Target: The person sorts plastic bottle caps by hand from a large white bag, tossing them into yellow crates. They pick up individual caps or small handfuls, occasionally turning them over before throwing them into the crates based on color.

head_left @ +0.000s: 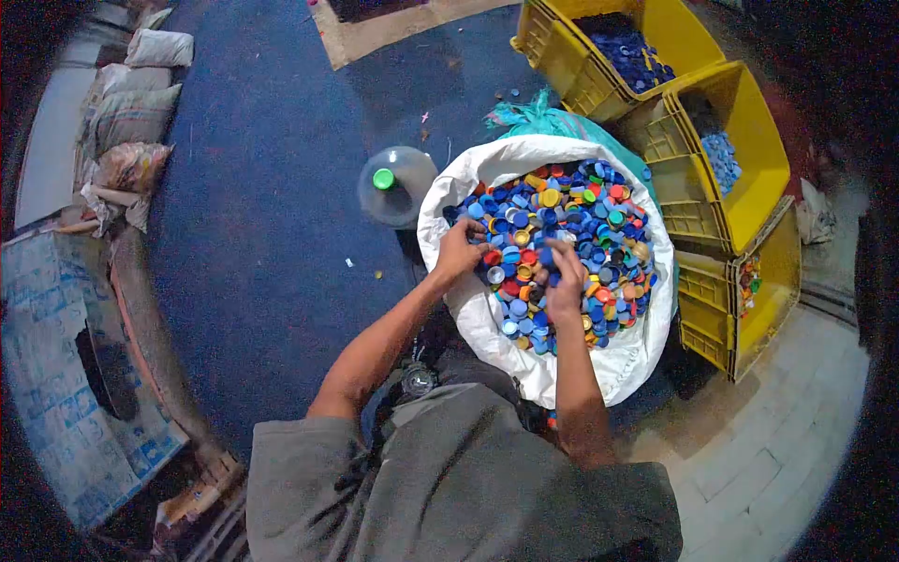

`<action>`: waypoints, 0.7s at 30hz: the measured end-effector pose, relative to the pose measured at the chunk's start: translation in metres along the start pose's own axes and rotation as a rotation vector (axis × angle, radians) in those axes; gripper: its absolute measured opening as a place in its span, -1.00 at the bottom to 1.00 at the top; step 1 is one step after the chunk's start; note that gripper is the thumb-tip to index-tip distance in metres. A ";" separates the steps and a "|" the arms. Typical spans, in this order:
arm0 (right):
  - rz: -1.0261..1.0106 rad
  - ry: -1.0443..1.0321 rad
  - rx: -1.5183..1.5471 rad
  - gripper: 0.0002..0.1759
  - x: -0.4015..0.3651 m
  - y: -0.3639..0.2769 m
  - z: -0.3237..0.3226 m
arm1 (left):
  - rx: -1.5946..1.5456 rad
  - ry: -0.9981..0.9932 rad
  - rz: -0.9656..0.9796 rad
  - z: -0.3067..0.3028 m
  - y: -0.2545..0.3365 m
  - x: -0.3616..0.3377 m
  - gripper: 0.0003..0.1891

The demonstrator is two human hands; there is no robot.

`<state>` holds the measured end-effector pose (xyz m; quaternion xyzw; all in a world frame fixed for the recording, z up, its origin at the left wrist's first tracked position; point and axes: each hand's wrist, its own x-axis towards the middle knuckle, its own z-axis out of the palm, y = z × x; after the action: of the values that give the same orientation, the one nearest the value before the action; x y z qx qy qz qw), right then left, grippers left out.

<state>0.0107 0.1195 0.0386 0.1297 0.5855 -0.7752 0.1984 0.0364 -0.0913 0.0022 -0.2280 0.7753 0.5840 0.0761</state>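
Note:
A white woven sack (641, 367) with its mouth rolled open holds a heap of plastic bottle caps (599, 245) in blue, red, orange, green and other colours. At the heap's left side is my left hand (459, 251), its fingers apart and touching the caps, with no cap clearly gripped. My right hand (565, 288) is over the middle of the heap, slightly blurred, with its fingers bent around dark blue bottle caps (547, 256). How many caps it holds is hard to make out.
Three yellow crates (646, 173) stand along the right with sorted caps inside. Left of the sack is a clear round container (401, 173) with a green cap (383, 179). A teal sack (562, 122) lies behind. Filled bags (131, 112) line the far left.

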 end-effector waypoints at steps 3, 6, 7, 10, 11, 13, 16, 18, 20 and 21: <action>0.138 0.043 0.449 -0.64 -0.021 -0.015 -0.007 | 0.098 -0.004 0.003 0.001 0.013 -0.002 -0.55; 0.178 0.063 0.621 -0.65 -0.033 -0.013 -0.017 | 0.159 0.048 0.123 0.009 0.014 0.002 -0.53; 0.183 0.088 0.629 -0.65 -0.034 -0.010 -0.021 | 0.211 0.063 0.173 0.011 0.016 0.004 -0.52; 0.183 0.154 0.628 -0.64 -0.039 -0.005 -0.029 | 0.303 0.086 0.382 0.018 0.014 0.011 -0.50; 0.183 0.174 0.623 -0.64 -0.041 -0.005 -0.029 | 0.322 0.091 0.460 0.020 0.013 0.014 -0.50; 0.185 0.161 0.629 -0.62 -0.044 -0.006 -0.029 | 0.359 0.056 0.482 0.022 0.016 0.017 -0.50; 0.187 0.151 0.675 -0.61 -0.046 -0.008 -0.028 | 0.327 0.003 0.490 0.019 0.025 0.022 -0.53; 0.170 0.140 0.659 -0.60 -0.045 -0.006 -0.030 | 0.359 -0.049 0.381 0.020 0.026 0.027 -0.54; 0.160 0.133 0.650 -0.59 -0.043 -0.005 -0.031 | 0.414 -0.068 0.323 0.022 0.024 0.032 -0.57; 0.158 0.116 0.653 -0.59 -0.042 -0.005 -0.033 | 0.432 -0.063 0.333 0.022 0.022 0.033 -0.58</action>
<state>0.0447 0.1587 0.0518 0.2754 0.3049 -0.8953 0.1721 -0.0053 -0.0747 0.0018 -0.0574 0.9059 0.4165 0.0500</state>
